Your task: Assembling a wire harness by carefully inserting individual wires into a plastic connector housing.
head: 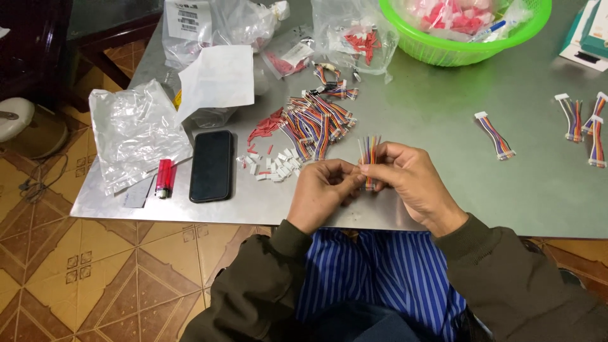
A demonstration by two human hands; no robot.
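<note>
I pinch a short rainbow ribbon cable [369,155] upright above the steel table's [443,126] near edge, right hand [408,180] closed round its lower end, left fingertips [345,180] closed against it, seemingly fitting a white connector housing, which next wants aligning.

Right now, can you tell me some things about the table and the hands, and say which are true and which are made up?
1. Both hands, the left hand and the right hand, pinch a bundle of coloured wires. True.
2. The basket is blue. False: it is green.
3. A black phone lies beside a red lighter. True.
4. The pile of wires lies on the floor. False: it lies on the metal table.
</note>
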